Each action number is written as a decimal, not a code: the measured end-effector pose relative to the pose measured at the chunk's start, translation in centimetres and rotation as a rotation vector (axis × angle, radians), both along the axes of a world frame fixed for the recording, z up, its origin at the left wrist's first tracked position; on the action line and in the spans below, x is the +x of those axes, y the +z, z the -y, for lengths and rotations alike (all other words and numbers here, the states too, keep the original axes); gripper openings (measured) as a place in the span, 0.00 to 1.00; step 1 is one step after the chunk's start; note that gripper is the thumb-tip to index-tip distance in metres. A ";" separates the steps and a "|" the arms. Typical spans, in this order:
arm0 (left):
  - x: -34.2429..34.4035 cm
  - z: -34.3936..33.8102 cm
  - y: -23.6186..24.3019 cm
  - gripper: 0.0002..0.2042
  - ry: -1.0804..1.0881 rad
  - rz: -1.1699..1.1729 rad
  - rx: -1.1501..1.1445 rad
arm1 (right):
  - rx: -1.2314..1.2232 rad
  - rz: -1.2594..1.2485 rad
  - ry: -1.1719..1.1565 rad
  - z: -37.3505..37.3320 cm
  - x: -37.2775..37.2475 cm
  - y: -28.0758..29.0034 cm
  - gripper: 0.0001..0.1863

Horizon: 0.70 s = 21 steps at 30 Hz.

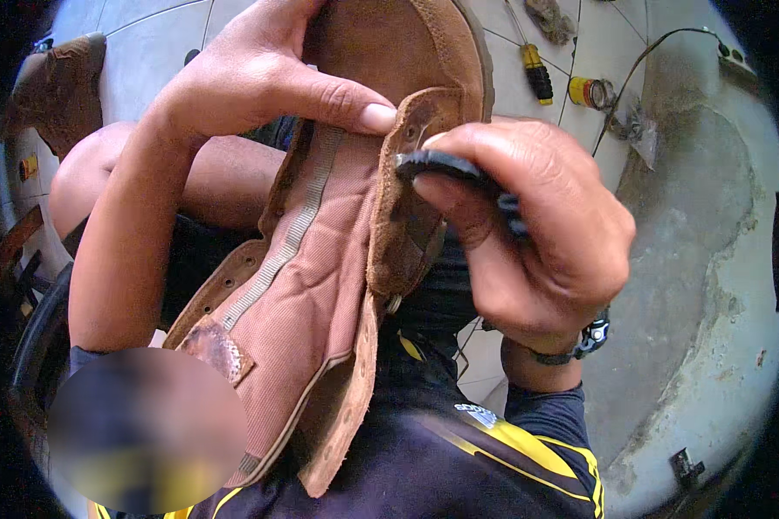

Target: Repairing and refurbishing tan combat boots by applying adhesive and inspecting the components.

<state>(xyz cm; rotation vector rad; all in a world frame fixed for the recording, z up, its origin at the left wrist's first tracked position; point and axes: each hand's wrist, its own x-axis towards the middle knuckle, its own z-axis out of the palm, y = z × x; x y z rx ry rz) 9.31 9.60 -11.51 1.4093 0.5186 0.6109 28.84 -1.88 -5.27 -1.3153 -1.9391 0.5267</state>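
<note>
A brown suede boot [381, 52] lies across my lap, toe away from me, its pinkish-brown fabric tongue [303, 251] exposed between spread eyelet flaps. My left hand [268, 82] grips the boot near the toe, its thumb pressed beside the top of the right eyelet flap [394, 251]. In my right hand [545, 216], thumb and forefinger pinch a black, flat, lace-like strip [446, 164]. The strip's pale tip touches or nearly touches that flap, just below an eyelet. Part of the strip is hidden in my fingers.
A second brown boot [65, 86] stands on the tiles at far left. Toward the far right lie a yellow-black screwdriver [535, 73], a yellow-red can [587, 92], a clear plastic bag [640, 138] and a dark cable [636, 73]. A worn grey wall surface [692, 225] borders the right.
</note>
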 end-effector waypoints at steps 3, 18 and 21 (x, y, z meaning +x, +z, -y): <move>0.0 -0.3 0.2 0.55 -0.060 0.053 -0.010 | -0.003 0.070 -0.003 -0.2 0.5 0.4 0.13; -0.5 -0.8 -0.8 0.55 -0.089 0.122 0.041 | -0.051 -0.028 0.095 -0.3 0.9 0.6 0.13; 0.1 0.1 1.9 0.55 -0.063 -0.038 -0.095 | -0.071 -0.011 0.129 -0.2 1.2 0.9 0.13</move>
